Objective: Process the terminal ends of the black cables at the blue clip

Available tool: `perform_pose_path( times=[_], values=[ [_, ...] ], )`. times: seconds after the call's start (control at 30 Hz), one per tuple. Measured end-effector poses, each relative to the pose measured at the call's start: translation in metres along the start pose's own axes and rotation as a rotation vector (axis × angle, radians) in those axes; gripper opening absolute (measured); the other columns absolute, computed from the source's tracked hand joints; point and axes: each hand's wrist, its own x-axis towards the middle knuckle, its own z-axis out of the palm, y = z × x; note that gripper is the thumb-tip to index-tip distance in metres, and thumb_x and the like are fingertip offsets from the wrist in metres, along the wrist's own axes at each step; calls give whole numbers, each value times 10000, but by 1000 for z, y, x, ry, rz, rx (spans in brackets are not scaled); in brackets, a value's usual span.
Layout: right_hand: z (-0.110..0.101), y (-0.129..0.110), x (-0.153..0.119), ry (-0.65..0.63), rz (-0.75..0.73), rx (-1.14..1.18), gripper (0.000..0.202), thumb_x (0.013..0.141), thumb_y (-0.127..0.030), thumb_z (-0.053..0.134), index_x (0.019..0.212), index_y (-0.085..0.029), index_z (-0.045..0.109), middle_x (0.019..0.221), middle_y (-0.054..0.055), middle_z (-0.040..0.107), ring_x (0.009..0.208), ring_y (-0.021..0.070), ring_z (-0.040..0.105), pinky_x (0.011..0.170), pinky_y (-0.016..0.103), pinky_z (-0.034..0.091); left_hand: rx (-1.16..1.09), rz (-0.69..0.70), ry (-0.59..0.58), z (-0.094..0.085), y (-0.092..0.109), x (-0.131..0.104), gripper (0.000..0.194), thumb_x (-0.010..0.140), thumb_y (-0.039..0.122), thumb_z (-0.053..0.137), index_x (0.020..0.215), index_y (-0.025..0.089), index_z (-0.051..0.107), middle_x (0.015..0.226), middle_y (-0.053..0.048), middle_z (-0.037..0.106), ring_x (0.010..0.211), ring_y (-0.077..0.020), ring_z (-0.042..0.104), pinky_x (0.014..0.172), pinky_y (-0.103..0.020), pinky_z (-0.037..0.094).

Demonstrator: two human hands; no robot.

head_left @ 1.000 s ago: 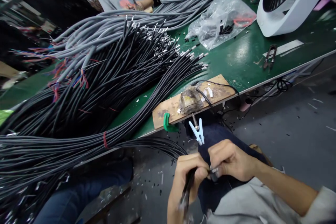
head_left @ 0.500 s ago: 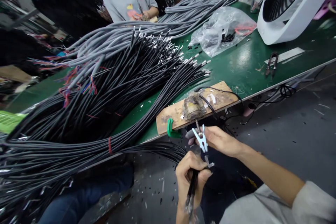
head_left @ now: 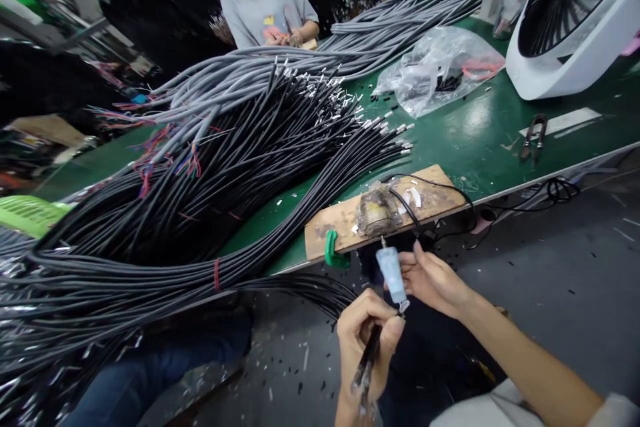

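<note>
My left hand is closed around a small bundle of black cables, their stripped ends pointing up past my thumb. A light blue clip sits on the thin metal shaft of a tape-wrapped motor; its outline looks smeared, as if turning. Pale wire ends reach from the cables to the lower tip of the clip. Just right of the clip, my right hand is open, thumb raised and fingers partly behind the clip.
A wooden board carries the motor, with a green clamp at the table edge. Heaps of black cables and grey cables cover the left. A plastic bag, snips and white fan lie right. A co-worker sits opposite.
My right hand has come off the clip, its thumb now lifted. The clip went from a sharp open outline to a smeared solid shape. The whole view has shifted slightly.
</note>
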Motion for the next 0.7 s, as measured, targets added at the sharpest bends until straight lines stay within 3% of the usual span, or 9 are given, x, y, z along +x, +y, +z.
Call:
perform_pose_path(
  times=[0.1,0.2,0.3,0.37,0.47,0.57,0.7],
  values=[
    [-16,-7,-20,107,-114,-214,389,843,-499,628,845,-115,683,698,62,625,630,133,518,574,253,389,25,72,-56,-5,-1,-1,192,790,296,693,660,163,644,600,-6,560,530,-113,519,488,-216,378],
    [-10,-19,-47,139,-311,-607,211,855,-366,656,840,-156,676,729,38,612,670,145,520,625,276,403,37,92,-160,-8,-2,1,143,801,254,679,685,170,684,620,-33,632,570,-140,584,555,-242,446],
    [14,-24,-69,-56,-500,-1077,174,779,-243,743,924,-176,673,816,50,626,783,187,510,728,329,416,132,54,-249,-5,-1,3,125,777,241,698,681,161,707,642,-56,651,601,-159,595,574,-253,450],
    [28,-21,-75,-141,-595,-1234,146,823,-132,666,966,-164,656,859,71,628,808,194,495,740,344,417,175,57,-291,-4,0,3,124,747,237,724,656,156,703,636,-56,640,585,-153,578,548,-246,433],
    [35,-13,-71,-5,-714,-1174,68,862,-101,595,874,-151,640,759,58,595,738,181,490,669,327,416,169,130,-308,-7,3,0,74,780,229,692,773,165,729,681,-58,649,588,-147,582,537,-238,437],
    [30,-9,-64,137,-715,-1058,68,858,-157,623,791,-161,633,689,34,563,681,172,498,612,307,414,213,183,-232,-9,7,-6,122,835,179,619,903,179,720,720,-55,660,599,-141,594,538,-230,450],
    [26,-12,-62,98,-667,-1064,40,837,-198,657,825,-160,651,720,39,602,682,169,524,648,310,442,260,155,-120,-5,12,-12,85,825,141,608,803,169,685,685,-31,640,585,-136,602,516,-214,447]
  ],
)
